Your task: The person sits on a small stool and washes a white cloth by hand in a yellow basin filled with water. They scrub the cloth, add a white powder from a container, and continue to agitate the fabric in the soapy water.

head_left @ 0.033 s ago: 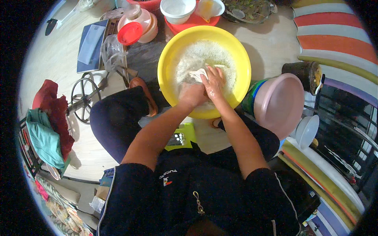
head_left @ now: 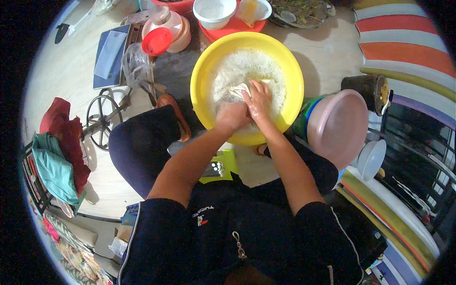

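Washing step: both hands, left hand (head_left: 232, 115) and right hand (head_left: 258, 99), grip a pale cloth (head_left: 240, 89) in the foamy yellow basin (head_left: 202, 76) (frame's upper middle); the next move probably calls for firm rubbing.

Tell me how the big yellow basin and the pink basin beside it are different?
The yellow basin sits upright and open, full of foamy water; the pink basin is tipped, showing its rounded bottom. Both hands, the left hand and right hand, work a pale cloth in the yellow one; nothing touches the pink one. The yellow basin looks wider. Both are round and look like plastic.
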A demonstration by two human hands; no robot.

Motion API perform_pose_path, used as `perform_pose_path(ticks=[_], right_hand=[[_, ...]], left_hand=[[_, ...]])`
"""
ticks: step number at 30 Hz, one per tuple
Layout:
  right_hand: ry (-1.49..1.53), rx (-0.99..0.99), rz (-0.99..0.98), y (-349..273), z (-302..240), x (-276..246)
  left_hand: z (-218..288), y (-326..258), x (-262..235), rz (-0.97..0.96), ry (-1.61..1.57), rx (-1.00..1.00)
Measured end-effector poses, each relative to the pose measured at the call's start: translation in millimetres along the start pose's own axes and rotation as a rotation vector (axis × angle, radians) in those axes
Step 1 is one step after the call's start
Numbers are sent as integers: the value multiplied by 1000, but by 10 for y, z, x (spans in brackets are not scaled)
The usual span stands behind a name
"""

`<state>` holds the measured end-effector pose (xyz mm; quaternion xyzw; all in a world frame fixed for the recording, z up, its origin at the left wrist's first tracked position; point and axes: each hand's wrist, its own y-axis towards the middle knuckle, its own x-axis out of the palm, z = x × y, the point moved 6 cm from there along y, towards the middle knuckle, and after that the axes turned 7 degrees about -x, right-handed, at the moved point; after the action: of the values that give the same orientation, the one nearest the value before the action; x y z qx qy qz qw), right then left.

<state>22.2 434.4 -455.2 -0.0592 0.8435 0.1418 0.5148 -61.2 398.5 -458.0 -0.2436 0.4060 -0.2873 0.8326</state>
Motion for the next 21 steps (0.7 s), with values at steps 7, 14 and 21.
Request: perform_pose_path(ticks=[7, 14, 21], right_hand=[[-190, 356, -536, 283, 671, 808], [611, 588, -331, 642, 923, 483], [535, 284, -186, -88, 5, -127]], left_hand=[[79, -5, 31, -145, 202, -89], [-17, 199, 96, -132, 77, -117], [-520, 776, 912, -50, 119, 235]])
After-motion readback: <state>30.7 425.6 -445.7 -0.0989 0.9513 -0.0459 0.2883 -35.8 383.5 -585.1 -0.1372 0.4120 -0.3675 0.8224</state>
